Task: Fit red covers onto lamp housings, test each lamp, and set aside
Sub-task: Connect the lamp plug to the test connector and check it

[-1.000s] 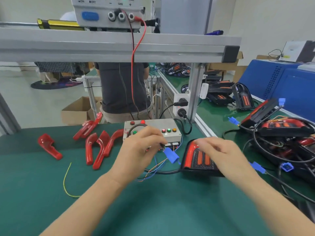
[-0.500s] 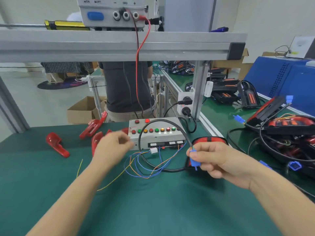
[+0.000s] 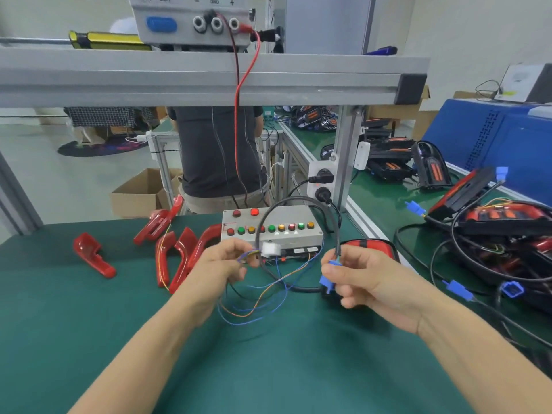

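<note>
My left hand (image 3: 222,265) pinches the thin coloured wires just behind a white connector (image 3: 271,249), in front of the grey test box (image 3: 273,227) with its row of coloured buttons. My right hand (image 3: 363,277) grips a blue plug (image 3: 326,279) on the end of a black cable. Behind that hand lies a lamp with a red cover (image 3: 369,245), mostly hidden. Several loose red covers (image 3: 179,252) lie on the green mat to the left, one more red cover (image 3: 92,253) farther left.
A pile of lamp housings with black cables and blue plugs (image 3: 504,231) fills the right side. An aluminium frame beam (image 3: 209,77) carries a power supply overhead. A socket post (image 3: 324,180) stands behind the box. A person stands beyond the bench (image 3: 218,150).
My left hand came back from the red covers and took the white connector's wires. My right hand still holds the blue plug, now nearer the left hand. The view shifted slightly.
</note>
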`<action>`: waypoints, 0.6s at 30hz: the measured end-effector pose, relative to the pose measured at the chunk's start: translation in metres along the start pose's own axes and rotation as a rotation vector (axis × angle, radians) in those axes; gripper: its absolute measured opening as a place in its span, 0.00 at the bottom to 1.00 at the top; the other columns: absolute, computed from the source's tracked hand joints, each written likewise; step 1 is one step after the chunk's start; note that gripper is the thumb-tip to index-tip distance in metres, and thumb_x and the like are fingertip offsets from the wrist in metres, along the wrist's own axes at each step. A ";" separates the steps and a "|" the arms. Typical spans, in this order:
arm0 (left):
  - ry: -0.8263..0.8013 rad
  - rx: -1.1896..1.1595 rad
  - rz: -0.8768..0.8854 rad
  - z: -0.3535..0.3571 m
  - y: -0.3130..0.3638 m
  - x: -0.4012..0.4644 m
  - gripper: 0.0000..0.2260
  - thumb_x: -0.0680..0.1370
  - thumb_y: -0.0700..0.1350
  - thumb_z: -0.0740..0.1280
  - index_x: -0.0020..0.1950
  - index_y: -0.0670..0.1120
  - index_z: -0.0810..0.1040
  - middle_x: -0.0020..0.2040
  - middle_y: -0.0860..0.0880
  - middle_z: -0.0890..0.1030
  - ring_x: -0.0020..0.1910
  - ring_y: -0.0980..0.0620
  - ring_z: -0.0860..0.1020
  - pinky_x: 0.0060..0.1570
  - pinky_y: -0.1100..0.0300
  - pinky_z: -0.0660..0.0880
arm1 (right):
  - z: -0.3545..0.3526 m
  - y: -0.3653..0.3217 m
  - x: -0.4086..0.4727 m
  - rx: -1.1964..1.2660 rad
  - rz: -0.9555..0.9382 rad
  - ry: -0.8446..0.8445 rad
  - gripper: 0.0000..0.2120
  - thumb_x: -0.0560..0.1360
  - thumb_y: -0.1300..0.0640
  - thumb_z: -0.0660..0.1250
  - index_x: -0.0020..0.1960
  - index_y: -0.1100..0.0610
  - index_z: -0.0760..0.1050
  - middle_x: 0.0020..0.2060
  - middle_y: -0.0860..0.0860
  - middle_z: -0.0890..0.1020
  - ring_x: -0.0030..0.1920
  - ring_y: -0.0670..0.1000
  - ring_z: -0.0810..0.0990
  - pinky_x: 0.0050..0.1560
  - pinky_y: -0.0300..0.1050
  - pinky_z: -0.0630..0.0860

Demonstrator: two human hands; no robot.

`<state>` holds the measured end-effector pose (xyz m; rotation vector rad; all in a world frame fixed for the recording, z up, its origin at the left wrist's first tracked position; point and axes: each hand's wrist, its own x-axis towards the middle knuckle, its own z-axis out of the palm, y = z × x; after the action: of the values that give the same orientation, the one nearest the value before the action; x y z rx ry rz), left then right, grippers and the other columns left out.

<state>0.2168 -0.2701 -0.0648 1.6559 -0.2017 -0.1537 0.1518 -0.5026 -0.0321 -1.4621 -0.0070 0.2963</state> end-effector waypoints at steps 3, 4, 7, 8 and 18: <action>-0.104 0.044 0.064 0.011 0.002 -0.004 0.08 0.76 0.41 0.66 0.53 0.47 0.81 0.38 0.53 0.81 0.31 0.60 0.69 0.34 0.70 0.66 | 0.003 0.004 0.004 0.153 -0.012 -0.006 0.17 0.62 0.60 0.74 0.51 0.60 0.79 0.38 0.53 0.84 0.36 0.49 0.84 0.36 0.38 0.81; -0.103 0.052 0.093 0.014 0.001 -0.005 0.07 0.78 0.41 0.67 0.53 0.48 0.82 0.37 0.56 0.81 0.32 0.63 0.72 0.36 0.73 0.67 | 0.004 0.005 0.005 0.198 -0.020 -0.026 0.19 0.63 0.62 0.73 0.54 0.61 0.79 0.43 0.54 0.85 0.42 0.51 0.86 0.38 0.38 0.81; -0.021 0.010 0.146 0.021 -0.002 -0.007 0.08 0.76 0.36 0.68 0.49 0.46 0.84 0.42 0.55 0.85 0.42 0.64 0.80 0.44 0.76 0.71 | 0.012 0.008 0.006 0.190 -0.069 -0.023 0.19 0.65 0.61 0.71 0.56 0.61 0.79 0.46 0.54 0.86 0.45 0.51 0.86 0.37 0.37 0.80; -0.004 -0.018 0.144 0.022 -0.002 -0.007 0.07 0.75 0.36 0.69 0.48 0.45 0.84 0.41 0.54 0.85 0.41 0.64 0.80 0.43 0.75 0.71 | 0.015 0.009 0.007 0.153 -0.093 0.015 0.17 0.65 0.59 0.71 0.54 0.60 0.79 0.44 0.53 0.86 0.43 0.50 0.86 0.37 0.36 0.80; 0.127 -0.299 0.120 0.030 -0.009 -0.013 0.04 0.65 0.44 0.72 0.38 0.48 0.85 0.32 0.56 0.80 0.31 0.62 0.73 0.38 0.69 0.70 | 0.042 0.026 0.023 0.369 -0.108 0.357 0.03 0.74 0.61 0.71 0.43 0.61 0.79 0.32 0.50 0.83 0.35 0.48 0.85 0.32 0.35 0.78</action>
<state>0.1983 -0.2955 -0.0769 1.3471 -0.1719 0.0127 0.1612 -0.4552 -0.0568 -1.1257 0.2442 -0.0547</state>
